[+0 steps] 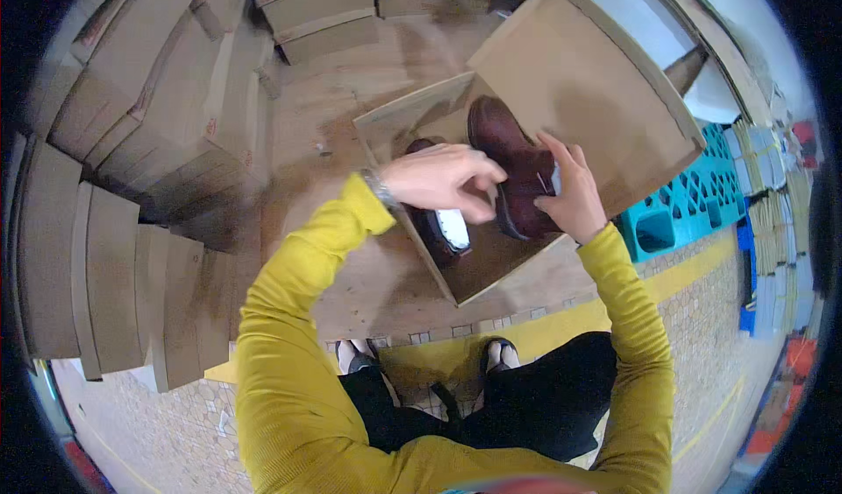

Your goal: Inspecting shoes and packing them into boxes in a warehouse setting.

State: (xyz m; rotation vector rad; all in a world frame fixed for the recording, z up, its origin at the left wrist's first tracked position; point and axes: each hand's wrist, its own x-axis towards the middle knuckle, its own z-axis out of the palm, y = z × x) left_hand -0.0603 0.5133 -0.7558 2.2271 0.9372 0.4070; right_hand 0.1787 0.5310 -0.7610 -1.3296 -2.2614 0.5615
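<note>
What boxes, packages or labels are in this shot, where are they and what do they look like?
Open shoebox: centre, brown cardboard, holding dark red boots.
Its lid: upper right, plain brown, raised.
Stacked cartons: left, flat brown cardboard.
White label: inside the near boot, under the left hand.

Wooden worktable (368, 99): stacked cardboard boxes (132, 143) to its left, turquoise plastic crate (693, 204) to its right, paved floor (702, 318) with yellow stripe (561, 327) below.
</note>
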